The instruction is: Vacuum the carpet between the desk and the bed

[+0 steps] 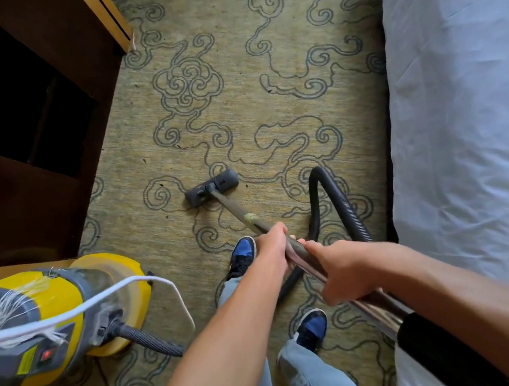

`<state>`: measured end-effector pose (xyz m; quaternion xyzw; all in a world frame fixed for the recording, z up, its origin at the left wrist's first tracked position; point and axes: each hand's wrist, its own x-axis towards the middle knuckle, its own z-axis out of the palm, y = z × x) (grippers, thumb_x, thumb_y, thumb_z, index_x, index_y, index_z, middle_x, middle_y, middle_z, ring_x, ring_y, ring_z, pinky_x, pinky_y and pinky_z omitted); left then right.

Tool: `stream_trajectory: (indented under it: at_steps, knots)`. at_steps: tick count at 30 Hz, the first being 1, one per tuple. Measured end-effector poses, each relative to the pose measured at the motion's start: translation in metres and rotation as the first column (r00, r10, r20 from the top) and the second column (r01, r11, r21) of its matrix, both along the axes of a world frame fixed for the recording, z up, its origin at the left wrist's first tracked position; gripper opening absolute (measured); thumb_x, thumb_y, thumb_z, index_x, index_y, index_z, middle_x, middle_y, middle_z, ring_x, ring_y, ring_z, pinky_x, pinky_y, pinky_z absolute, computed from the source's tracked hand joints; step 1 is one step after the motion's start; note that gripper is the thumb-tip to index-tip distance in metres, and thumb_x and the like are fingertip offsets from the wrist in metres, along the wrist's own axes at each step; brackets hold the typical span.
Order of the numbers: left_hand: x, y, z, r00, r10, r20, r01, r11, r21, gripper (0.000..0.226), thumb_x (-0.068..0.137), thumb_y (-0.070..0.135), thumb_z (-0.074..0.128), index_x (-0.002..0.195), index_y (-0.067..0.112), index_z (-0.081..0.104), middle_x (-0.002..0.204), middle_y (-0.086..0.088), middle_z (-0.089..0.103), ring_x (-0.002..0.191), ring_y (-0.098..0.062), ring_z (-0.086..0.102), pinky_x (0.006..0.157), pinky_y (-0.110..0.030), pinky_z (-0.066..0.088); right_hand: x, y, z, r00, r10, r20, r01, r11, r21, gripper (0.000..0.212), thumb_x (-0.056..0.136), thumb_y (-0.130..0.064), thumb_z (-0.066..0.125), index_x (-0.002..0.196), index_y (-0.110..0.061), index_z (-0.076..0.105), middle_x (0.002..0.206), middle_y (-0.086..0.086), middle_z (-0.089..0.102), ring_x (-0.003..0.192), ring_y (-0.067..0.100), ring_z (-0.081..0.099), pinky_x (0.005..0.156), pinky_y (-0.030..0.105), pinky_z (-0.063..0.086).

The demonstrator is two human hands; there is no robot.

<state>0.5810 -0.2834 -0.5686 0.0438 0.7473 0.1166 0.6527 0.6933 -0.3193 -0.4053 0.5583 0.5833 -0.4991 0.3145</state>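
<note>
The olive carpet (238, 106) with dark swirl lines runs between the dark wooden desk (51, 126) on the left and the bed (464, 108) with white sheets on the right. A grey vacuum head (211, 187) lies flat on the carpet in the middle. Its metal wand (238, 215) slants back toward me. My left hand (271, 247) grips the wand further forward, and my right hand (340, 273) grips it just behind. The black ribbed hose (338, 196) loops on the carpet near the bed.
The yellow and grey vacuum canister (58, 314) stands at the lower left, with a white power cord (124, 285) draped over it. My two blue shoes (242, 257) stand on the carpet under my arms. A light wood panel (109, 16) edges the desk's far end.
</note>
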Motion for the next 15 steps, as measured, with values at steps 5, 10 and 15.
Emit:
stream_trajectory:
  at_steps: [5,10,15]
  knots:
    - [-0.007,0.009,-0.025,0.999,0.002,-0.033,-0.002,1.000,0.020,0.029,0.077,0.014,0.060,0.105,0.003,0.057,0.081,-0.014,0.066,0.060,-0.028,0.069,0.056,-0.037,0.061,0.003,0.003,-0.036,0.983,-0.165,-0.086,0.161,0.986,-0.054,0.114,0.080,-0.027,0.071,0.164,-0.033,-0.004,0.112,0.007,0.057,0.098,0.025,0.061,0.085,0.032,0.053]
    - [-0.043,0.058,-0.055,0.993,-0.068,-0.097,0.077,0.993,0.092,0.025,0.073,0.011,0.059,0.096,0.004,0.054,0.067,-0.012,0.055,0.054,-0.025,0.058,0.058,-0.033,0.052,-0.031,0.034,-0.074,0.937,-0.286,-0.200,0.286,0.958,-0.025,0.111,0.079,-0.029,0.075,0.165,-0.028,0.004,0.131,0.012,0.062,0.103,0.028,0.061,0.090,0.033,0.053]
    - [-0.068,0.130,-0.056,0.989,-0.104,-0.109,0.116,0.986,0.119,0.022,0.065,0.015,0.059,0.084,0.008,0.052,0.066,-0.012,0.056,0.055,-0.026,0.062,0.063,-0.037,0.055,-0.057,0.105,-0.090,0.926,-0.292,-0.240,0.305,0.952,0.019,0.077,0.072,-0.031,0.079,0.141,-0.024,0.045,0.111,0.004,0.068,0.097,0.027,0.067,0.090,0.037,0.056]
